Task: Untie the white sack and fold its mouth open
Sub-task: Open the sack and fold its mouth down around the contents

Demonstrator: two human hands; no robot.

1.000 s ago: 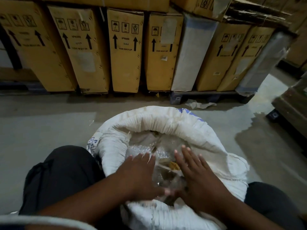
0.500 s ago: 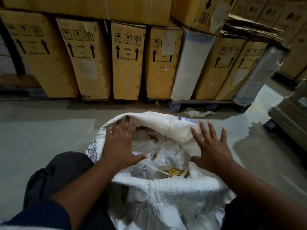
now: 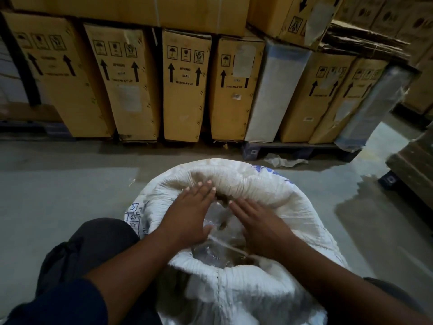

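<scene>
Head view: left hand (image 3: 189, 214) and right hand (image 3: 262, 225) lie flat, holding nothing; best to roll the white sack (image 3: 234, 292) rim down evenly.

Dark navy sleeve (image 3: 70, 301) on left arm, forearm bare below it. Right forearm bare as well. Dark grey trousers (image 3: 93, 249), creased over left knee, same cloth showing at right. Ungloved: left hand (image 3: 189, 214), right hand (image 3: 260, 224).

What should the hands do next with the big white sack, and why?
Probably roll the far rim further outward: the sack is untied and folded, yet that rim sags over the clear plastic where the left hand and right hand lie flat.
</scene>
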